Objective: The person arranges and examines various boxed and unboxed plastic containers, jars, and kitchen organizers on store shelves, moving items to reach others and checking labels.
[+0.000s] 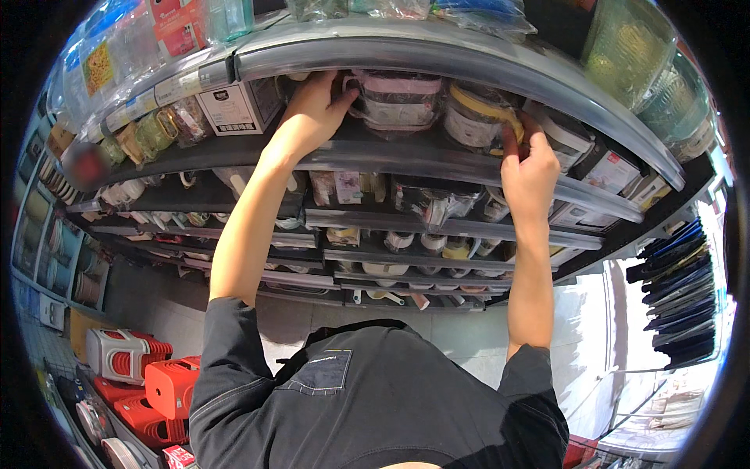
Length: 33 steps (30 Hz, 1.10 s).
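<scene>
My right hand pinches the yellow handle of a round, plastic-wrapped container on the upper of the lower shelves. Left of it stands a pink-lidded container, also in clear wrap, with a handle at its left side. My left hand reaches in under the shelf lip beside this container, its thumb at or close to the handle. The fingertips of that hand are hidden behind the lip, so whether they hold anything does not show. A white printed box sits left of my left wrist.
A grey shelf lip curves across just above both hands. Wrapped glassware stands on top at right. Lower shelves hold cups and boxed goods. Red plastic stools are stacked on the left; dark garments hang on the right.
</scene>
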Motion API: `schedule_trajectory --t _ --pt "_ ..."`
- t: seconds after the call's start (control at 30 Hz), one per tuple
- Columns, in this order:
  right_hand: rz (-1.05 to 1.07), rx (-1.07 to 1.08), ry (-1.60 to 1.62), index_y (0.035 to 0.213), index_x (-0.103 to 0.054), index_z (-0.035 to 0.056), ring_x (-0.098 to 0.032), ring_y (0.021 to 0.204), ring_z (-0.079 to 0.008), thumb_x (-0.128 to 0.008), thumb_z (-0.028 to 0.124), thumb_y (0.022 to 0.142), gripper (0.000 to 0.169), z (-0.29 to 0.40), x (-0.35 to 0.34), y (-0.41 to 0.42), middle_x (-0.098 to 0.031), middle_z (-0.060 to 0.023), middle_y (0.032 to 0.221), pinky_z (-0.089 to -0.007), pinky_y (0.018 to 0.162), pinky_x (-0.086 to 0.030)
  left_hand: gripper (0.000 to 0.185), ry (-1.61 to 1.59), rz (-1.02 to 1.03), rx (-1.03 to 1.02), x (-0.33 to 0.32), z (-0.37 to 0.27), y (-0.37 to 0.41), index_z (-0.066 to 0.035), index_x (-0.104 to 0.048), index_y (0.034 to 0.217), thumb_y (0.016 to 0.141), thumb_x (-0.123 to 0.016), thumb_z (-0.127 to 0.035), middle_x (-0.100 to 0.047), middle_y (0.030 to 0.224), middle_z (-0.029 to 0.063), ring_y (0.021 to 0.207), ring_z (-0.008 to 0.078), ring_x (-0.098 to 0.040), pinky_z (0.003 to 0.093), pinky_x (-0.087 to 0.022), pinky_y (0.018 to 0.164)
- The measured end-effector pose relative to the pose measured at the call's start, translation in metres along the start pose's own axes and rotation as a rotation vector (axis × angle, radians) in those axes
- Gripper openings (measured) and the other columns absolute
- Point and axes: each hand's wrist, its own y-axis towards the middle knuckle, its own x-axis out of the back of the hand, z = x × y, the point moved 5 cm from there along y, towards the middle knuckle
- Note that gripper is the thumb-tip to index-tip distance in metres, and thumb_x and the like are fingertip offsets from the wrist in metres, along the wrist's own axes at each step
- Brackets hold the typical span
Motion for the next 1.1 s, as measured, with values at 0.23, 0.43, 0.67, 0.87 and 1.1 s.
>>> schedule_trajectory --t 0.23,0.43,0.67,0.87,1.1 --pt "0.021 0.026 0.038 0.116 -0.071 -0.0019 -0.07 0.085 -0.0436 -0.072 0.012 0.094 0.026 -0.003 -0.004 0.003 -0.073 -0.0254 0.094 -0.0476 0.076 -0.054 0.03 -0.266 -0.082 -0.062 0.003 0.027 0.003 -0.002 -0.069 0.124 0.097 -0.072 -0.015 -0.075 0.099 0.0148 0.089 0.0216 -0.071 0.0347 -0.054 0.082" --pt "0.035 -0.01 0.107 0.115 -0.071 -0.0025 -0.071 0.087 -0.0438 -0.073 0.01 0.093 0.025 -0.016 -0.004 0.004 -0.074 -0.0255 0.096 -0.0457 0.077 -0.055 0.028 -0.465 -0.012 0.214 0.009 0.022 -0.008 0.0 -0.068 0.13 0.104 -0.065 -0.011 -0.074 0.115 0.0069 0.094 0.0124 -0.066 0.0292 -0.056 0.082" --pt "0.08 -0.016 0.176 0.114 -0.07 -0.0041 -0.072 0.086 -0.0433 -0.073 0.009 0.093 0.025 -0.02 -0.003 0.008 -0.074 -0.0255 0.096 -0.0452 0.077 -0.055 0.027 -0.507 -0.058 0.201 0.016 0.027 -0.012 0.0 -0.071 0.124 0.099 -0.071 -0.011 -0.074 0.113 0.006 0.101 0.0151 -0.068 0.0299 -0.056 0.087" --pt "0.088 0.029 0.16 0.114 -0.069 -0.005 -0.072 0.083 -0.043 -0.074 0.009 0.092 0.027 -0.015 0.001 0.008 -0.074 -0.0257 0.095 -0.0441 0.073 -0.055 0.031 -0.398 -0.092 0.215 0.028 0.01 -0.024 0.004 -0.071 0.123 0.096 -0.075 -0.01 -0.076 0.112 0.0088 0.101 0.0133 -0.068 0.0282 -0.052 0.092" --pt "0.069 0.074 0.162 0.117 -0.069 -0.0042 -0.072 0.082 -0.043 -0.075 0.009 0.091 0.029 -0.018 -0.001 0.006 -0.073 -0.0267 0.097 -0.0446 0.073 -0.055 0.062 -0.38 -0.239 0.217 0.024 -0.015 -0.042 0.001 -0.058 0.137 0.1 -0.067 -0.048 -0.068 0.131 0.0155 0.12 0.0233 -0.064 0.0343 -0.05 0.102"
